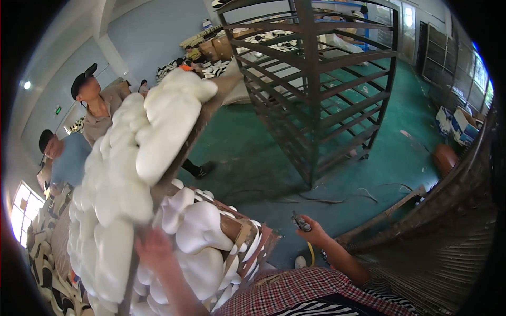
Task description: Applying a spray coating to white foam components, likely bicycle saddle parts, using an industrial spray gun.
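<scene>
A large board (pixel 203 118) loaded with glossy white, rounded foam-like pieces (pixel 113 189) stands tilted at my left. My left hand (pixel 155 250), slightly blurred, is at the board's lower edge with its fingers stretched out; whether it presses on the board I cannot tell. Below it sits a stack of more white rounded pieces (pixel 197 229) among brown boards. My right hand (pixel 314 231) is closed around a small grey metal air gun (pixel 301 221), held apart from the stack. A yellow hose (pixel 311 254) hangs beneath that hand.
Beyond the stack stands a tall dark metal rack (pixel 313 100) on the green floor (pixel 226 142). Two people, one in a beige shirt (pixel 100 118) and one in blue (pixel 74 158), are behind the tilted board. A cable (pixel 321 200) lies across the floor. Ribbed dark material (pixel 421 253) curves along my right.
</scene>
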Action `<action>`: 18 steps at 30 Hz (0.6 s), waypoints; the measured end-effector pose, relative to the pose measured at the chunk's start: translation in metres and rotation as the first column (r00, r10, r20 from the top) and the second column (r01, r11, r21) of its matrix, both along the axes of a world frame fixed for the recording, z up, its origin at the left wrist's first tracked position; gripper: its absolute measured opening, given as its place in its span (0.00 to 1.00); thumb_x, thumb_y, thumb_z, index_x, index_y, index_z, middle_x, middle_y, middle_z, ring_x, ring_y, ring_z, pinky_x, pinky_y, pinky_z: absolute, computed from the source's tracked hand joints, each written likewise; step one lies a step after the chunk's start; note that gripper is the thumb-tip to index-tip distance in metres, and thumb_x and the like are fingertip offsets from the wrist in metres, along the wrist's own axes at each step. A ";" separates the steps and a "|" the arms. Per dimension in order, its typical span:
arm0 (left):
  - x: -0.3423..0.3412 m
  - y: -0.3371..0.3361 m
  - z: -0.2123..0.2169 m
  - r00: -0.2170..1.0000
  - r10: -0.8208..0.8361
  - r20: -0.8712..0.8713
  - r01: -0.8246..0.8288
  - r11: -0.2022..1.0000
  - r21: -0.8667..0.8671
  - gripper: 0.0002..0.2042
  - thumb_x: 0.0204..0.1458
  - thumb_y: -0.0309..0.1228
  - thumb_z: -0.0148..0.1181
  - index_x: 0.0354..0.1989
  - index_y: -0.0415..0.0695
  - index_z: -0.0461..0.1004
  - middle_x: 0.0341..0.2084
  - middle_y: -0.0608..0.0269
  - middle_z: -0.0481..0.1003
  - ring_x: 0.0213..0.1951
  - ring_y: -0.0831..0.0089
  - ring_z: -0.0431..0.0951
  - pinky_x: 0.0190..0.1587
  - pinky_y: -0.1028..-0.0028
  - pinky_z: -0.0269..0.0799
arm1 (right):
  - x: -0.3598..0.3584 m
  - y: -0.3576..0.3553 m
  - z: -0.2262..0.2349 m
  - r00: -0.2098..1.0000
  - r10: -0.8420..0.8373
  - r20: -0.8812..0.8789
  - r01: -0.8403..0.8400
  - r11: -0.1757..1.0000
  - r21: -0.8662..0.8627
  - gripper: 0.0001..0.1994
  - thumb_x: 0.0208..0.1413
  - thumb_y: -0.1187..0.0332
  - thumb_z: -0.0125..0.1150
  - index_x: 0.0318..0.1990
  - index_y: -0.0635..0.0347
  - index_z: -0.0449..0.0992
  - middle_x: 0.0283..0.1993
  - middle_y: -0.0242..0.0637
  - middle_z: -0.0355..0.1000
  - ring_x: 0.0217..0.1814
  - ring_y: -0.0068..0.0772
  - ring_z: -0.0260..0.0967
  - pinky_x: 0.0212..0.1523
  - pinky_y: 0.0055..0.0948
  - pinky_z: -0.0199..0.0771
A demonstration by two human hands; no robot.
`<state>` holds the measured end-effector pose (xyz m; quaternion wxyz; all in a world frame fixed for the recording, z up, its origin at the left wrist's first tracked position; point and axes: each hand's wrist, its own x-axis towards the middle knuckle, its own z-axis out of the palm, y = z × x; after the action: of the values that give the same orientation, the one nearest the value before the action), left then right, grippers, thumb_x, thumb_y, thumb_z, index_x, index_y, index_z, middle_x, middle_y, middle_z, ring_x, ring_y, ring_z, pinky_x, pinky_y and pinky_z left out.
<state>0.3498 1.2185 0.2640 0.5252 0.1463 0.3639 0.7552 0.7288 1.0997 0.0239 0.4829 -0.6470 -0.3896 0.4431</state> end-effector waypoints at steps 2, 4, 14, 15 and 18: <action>0.041 0.031 0.023 0.988 -0.140 -0.062 0.147 0.981 0.125 0.25 0.56 0.46 0.52 0.48 0.33 0.67 0.42 0.52 0.74 0.40 0.64 0.74 0.45 0.72 0.70 | 0.008 -0.011 -0.013 0.999 -0.046 -0.003 0.046 0.999 0.013 0.29 0.49 0.68 0.67 0.60 0.59 0.66 0.42 0.31 0.73 0.42 0.21 0.68 0.44 0.25 0.71; 0.084 0.060 0.046 0.966 -0.223 -0.130 0.245 0.949 0.198 0.24 0.58 0.45 0.50 0.49 0.33 0.67 0.46 0.50 0.74 0.43 0.63 0.75 0.46 0.71 0.71 | 0.016 -0.021 -0.026 0.996 -0.086 -0.027 0.087 0.996 0.024 0.29 0.49 0.68 0.68 0.60 0.60 0.66 0.43 0.31 0.73 0.43 0.21 0.67 0.45 0.24 0.70; 0.286 0.190 0.100 0.896 -0.401 -0.188 0.443 0.833 0.333 0.24 0.65 0.43 0.36 0.54 0.31 0.63 0.50 0.50 0.73 0.46 0.60 0.75 0.46 0.70 0.69 | 0.054 -0.062 -0.046 0.962 -0.273 -0.024 0.274 0.958 0.085 0.29 0.49 0.69 0.69 0.60 0.62 0.66 0.44 0.32 0.73 0.44 0.21 0.67 0.46 0.25 0.70; 0.302 0.199 0.097 0.891 -0.422 -0.164 0.453 0.834 0.314 0.24 0.65 0.43 0.36 0.54 0.32 0.63 0.50 0.50 0.73 0.45 0.60 0.76 0.46 0.70 0.69 | 0.056 -0.066 -0.045 0.956 -0.295 -0.007 0.294 0.954 0.063 0.29 0.49 0.69 0.69 0.60 0.62 0.66 0.45 0.32 0.73 0.45 0.21 0.68 0.46 0.25 0.70; 0.344 0.221 0.078 0.873 -0.464 -0.154 0.488 0.837 0.248 0.25 0.65 0.45 0.36 0.56 0.32 0.62 0.50 0.51 0.73 0.44 0.61 0.76 0.44 0.70 0.70 | 0.057 -0.074 -0.042 0.929 -0.359 0.093 0.354 0.933 0.062 0.29 0.49 0.68 0.69 0.59 0.61 0.66 0.46 0.40 0.74 0.47 0.27 0.71 0.48 0.29 0.71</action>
<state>0.6941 1.4395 0.3421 0.6539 0.3378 0.2284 0.6373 0.7860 1.0261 -0.0176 0.5489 -0.7181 -0.2996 0.3055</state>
